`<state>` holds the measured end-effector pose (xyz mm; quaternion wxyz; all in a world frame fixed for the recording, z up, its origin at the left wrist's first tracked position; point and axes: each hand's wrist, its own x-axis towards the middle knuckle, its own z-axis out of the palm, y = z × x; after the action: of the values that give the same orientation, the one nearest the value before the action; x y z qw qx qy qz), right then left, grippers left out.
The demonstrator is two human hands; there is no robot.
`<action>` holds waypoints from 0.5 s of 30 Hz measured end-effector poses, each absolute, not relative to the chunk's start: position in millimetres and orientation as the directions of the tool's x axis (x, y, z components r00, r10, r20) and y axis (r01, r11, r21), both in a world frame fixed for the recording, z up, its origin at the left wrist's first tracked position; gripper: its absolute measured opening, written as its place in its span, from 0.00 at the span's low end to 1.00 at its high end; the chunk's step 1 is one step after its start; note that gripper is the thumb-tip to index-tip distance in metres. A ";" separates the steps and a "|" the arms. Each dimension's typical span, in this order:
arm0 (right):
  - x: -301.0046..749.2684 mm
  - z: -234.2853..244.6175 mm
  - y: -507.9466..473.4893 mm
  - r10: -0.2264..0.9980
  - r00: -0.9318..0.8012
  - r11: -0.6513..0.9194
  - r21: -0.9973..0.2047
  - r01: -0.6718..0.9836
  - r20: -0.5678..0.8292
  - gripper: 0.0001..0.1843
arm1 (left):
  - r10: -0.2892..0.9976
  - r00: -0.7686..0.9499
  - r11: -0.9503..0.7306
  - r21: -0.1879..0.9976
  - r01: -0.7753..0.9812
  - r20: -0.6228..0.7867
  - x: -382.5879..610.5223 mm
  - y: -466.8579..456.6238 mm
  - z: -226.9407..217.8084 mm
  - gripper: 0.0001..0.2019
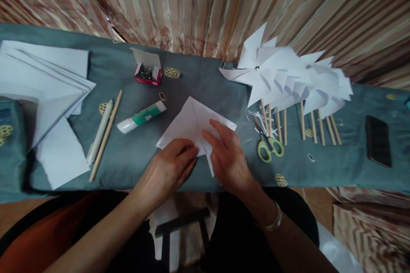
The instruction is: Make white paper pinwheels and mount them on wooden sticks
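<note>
A square sheet of white paper (pixel 197 121) with crease lines lies in front of me, turned with a corner pointing away. My left hand (pixel 173 162) pinches its near edge between thumb and fingers. Over the sheet's right part rests my right hand (pixel 227 155), fingers stretched out and apart; a narrow paper flap (pixel 209 162) sticks out beside it towards me. Left of the sheet lies a white glue stick (pixel 141 117) with a green label. Scissors (pixel 268 147) with light green handles lie to the right, among thin paper scraps (pixel 272 128).
Several white paper pinwheels (pixel 288 76) on wooden sticks (pixel 314 127) overlap at the back right. A red box of pins (pixel 147 72) stands open behind the glue. A pen (pixel 100 132), a wooden stick (pixel 106 136) and paper sheets (pixel 48 72) lie left; a dark phone (pixel 378 140) far right.
</note>
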<state>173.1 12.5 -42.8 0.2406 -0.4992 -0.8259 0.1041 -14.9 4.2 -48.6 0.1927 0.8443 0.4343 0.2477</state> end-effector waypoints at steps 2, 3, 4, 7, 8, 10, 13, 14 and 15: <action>182.5 -39.2 20.1 0.904 -0.322 0.417 -0.417 0.807 0.281 0.24 | 0.819 0.506 -0.567 0.514 0.643 0.271 -14.6 4.2 -49.0 0.09; 186.8 -38.1 23.8 0.915 -0.297 0.389 -0.409 0.825 0.272 0.25 | 0.814 0.510 -0.576 0.500 0.647 0.279 -14.7 4.2 -48.9 0.10; 190.4 -37.6 27.3 0.926 -0.273 0.362 -0.404 0.840 0.262 0.25 | 0.810 0.515 -0.583 0.485 0.652 0.281 -15.2 4.3 -48.5 0.10; 197.6 -37.2 33.7 0.938 -0.238 0.325 -0.407 0.854 0.250 0.23 | 0.790 0.543 -0.611 0.437 0.660 0.285 -19.3 5.4 -45.7 0.10; 199.0 -36.8 34.2 0.941 -0.229 0.318 -0.415 0.852 0.249 0.23 | 0.780 0.556 -0.624 0.419 0.660 0.285 -21.6 6.2 -44.1 0.10; 201.0 -34.8 32.5 0.951 -0.200 0.289 -0.451 0.844 0.235 0.22 | 0.769 0.575 -0.639 0.383 0.667 0.280 -27.8 8.9 -40.6 0.10; 202.7 -29.6 25.2 0.978 -0.149 0.207 -0.556 0.805 0.149 0.19 | 0.785 0.563 -0.619 0.352 0.702 0.260 -39.6 15.5 -35.9 0.12; 203.1 -27.9 22.1 0.984 -0.146 0.180 -0.591 0.786 0.106 0.17 | 0.793 0.552 -0.610 0.341 0.715 0.260 -43.7 18.1 -34.6 0.12; 203.3 -26.3 19.1 0.986 -0.152 0.157 -0.619 0.769 0.061 0.15 | 0.799 0.541 -0.601 0.327 0.729 0.261 -47.4 20.4 -33.2 0.12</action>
<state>203.3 19.1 -26.3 0.2356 -0.6070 -0.7232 0.2304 -47.4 20.4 -33.2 0.0900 0.8733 0.4375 0.1946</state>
